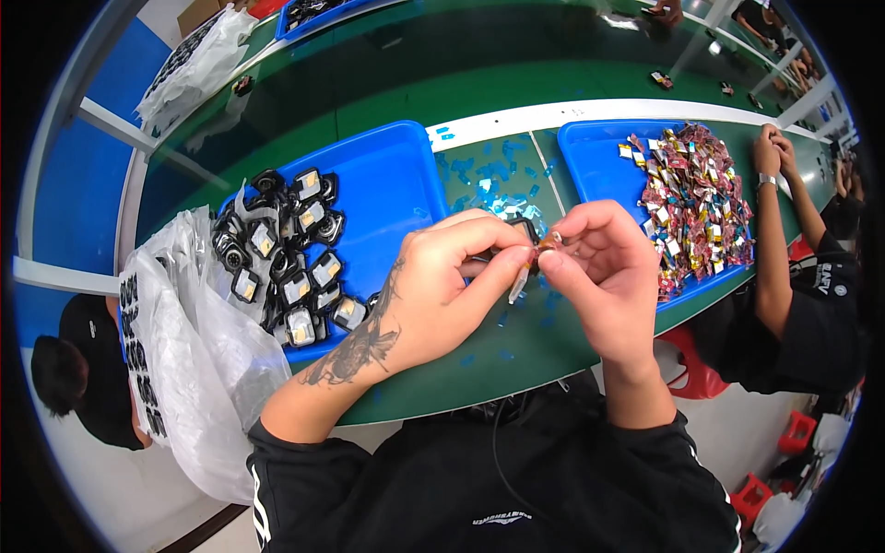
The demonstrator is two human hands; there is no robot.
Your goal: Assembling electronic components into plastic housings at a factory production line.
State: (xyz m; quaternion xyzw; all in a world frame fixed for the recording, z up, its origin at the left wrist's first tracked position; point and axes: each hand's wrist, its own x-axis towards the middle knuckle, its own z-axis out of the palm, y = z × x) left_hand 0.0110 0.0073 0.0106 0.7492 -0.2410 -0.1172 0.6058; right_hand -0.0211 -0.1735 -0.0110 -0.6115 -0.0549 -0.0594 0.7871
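Green bench [544,346] under you; blue left tray [392,184] at 10 o'clock from your hands, black housings piled in it; blue right tray [599,170] at 2, small parts heaped. Your left hand [442,267] looks closed on a dark item, mostly hidden; your right hand [608,276] pinches a small reddish-brown piece [550,241], dead centre. Steady left, pinch lightly, don't tug.

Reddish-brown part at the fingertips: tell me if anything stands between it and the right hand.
Nothing visible does: the right hand pinches the reddish-brown part between thumb and index finger. The left hand has its fingertips right beside it; exactly what they grip is hidden.
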